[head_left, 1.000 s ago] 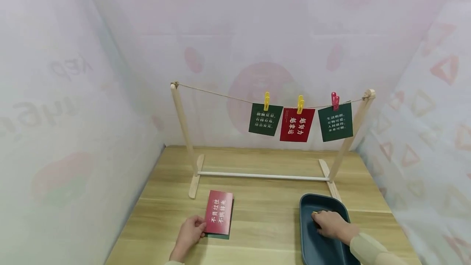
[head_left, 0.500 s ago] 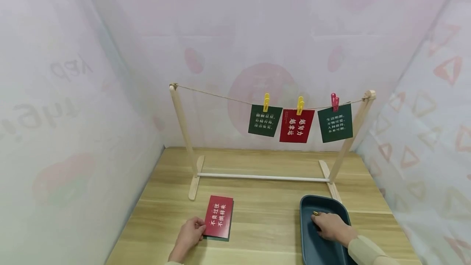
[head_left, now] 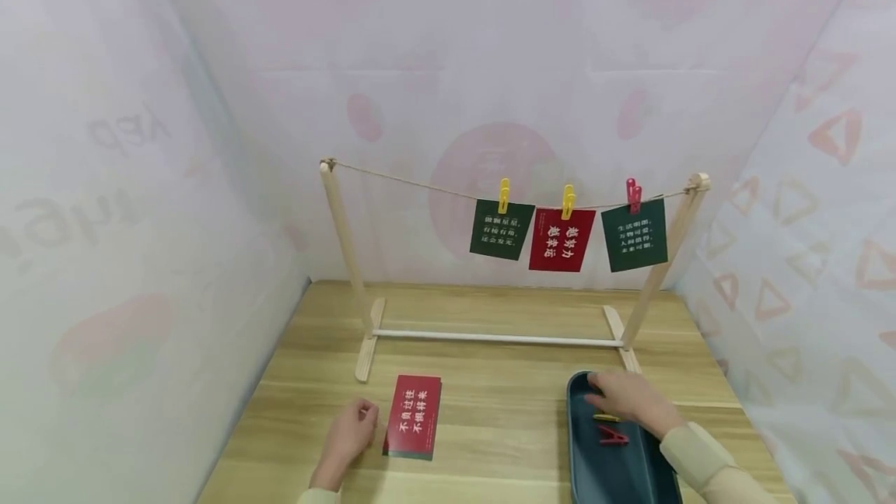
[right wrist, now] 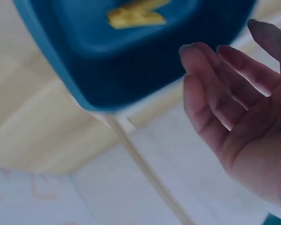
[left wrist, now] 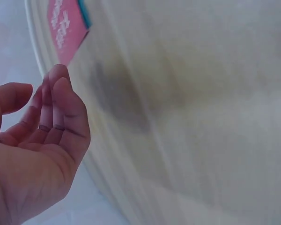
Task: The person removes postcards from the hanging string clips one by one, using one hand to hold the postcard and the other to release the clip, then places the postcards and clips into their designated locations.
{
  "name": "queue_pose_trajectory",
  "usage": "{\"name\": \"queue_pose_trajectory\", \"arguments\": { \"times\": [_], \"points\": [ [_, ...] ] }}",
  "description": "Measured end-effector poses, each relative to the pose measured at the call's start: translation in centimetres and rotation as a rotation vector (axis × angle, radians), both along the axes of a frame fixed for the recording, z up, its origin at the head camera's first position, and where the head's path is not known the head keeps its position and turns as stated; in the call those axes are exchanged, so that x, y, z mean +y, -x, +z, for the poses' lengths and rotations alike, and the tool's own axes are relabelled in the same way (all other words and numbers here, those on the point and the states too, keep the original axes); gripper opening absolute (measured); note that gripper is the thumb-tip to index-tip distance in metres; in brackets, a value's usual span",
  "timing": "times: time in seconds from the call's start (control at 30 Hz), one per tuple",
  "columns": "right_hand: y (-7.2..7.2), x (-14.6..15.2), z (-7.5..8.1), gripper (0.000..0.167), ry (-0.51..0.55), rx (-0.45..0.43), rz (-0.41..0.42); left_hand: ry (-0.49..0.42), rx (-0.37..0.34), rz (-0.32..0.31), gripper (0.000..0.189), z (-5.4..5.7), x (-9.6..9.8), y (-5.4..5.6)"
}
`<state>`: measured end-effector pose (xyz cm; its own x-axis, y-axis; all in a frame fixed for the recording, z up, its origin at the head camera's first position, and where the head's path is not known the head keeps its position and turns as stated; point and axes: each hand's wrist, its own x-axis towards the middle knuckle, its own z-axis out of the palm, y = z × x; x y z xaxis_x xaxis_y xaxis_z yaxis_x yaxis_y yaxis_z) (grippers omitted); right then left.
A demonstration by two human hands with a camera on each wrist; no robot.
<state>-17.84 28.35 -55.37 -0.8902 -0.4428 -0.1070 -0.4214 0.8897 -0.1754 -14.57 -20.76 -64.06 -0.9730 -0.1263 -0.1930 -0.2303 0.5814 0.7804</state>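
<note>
My left hand (head_left: 350,434) hovers just left of a red card (head_left: 414,414) with white lettering, apart from it. Under that card shows the edge of a green card (head_left: 411,456). In the left wrist view the fingers (left wrist: 77,117) bend loosely around nothing. Over the far end of a dark blue tray (head_left: 584,465) is my right hand (head_left: 626,399), its fingers relaxed and holding nothing in the right wrist view. Below it in the tray lie a yellow clothespin (head_left: 606,417), partly covered by the hand, and a red clothespin (head_left: 613,435).
Behind stands a wooden rack with a left post (head_left: 343,232), a right post (head_left: 665,263) and a white crossbar (head_left: 490,337). From its string (head_left: 406,179) hang a green card (head_left: 500,230), a red card (head_left: 562,241) and another green card (head_left: 635,236), held by clothespins.
My left hand has come off the cards and moved slightly left. My right hand has risen from inside the tray toward its far end, leaving the yellow and red clothespins in view.
</note>
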Motion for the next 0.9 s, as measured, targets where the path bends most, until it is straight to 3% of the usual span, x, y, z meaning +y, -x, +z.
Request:
{"name": "queue_pose_trajectory", "arguments": {
  "times": [0.2,0.4,0.57,0.7,0.9],
  "points": [
    [2.2,-1.4,3.5,0.013,0.071,0.12,0.057,-0.038,0.085,0.005,0.024,2.8,-0.4,1.3],
    [3.9,-2.6,7.8,0.009,0.129,0.142,0.031,-0.078,0.152,-0.043,0.025,5.6,0.0,2.9],
    [4.8,-3.9,11.0,0.008,0.204,0.28,0.077,-0.056,0.217,-0.062,0.021,7.6,0.6,3.7],
    [5.3,-4.6,13.1,0.005,0.255,0.409,0.129,-0.023,0.259,-0.083,0.021,8.9,1.1,4.1],
    [5.5,-5.2,15.7,0.01,0.282,0.463,0.137,-0.023,0.293,-0.095,0.021,9.9,2.1,4.6]
  ]
}}
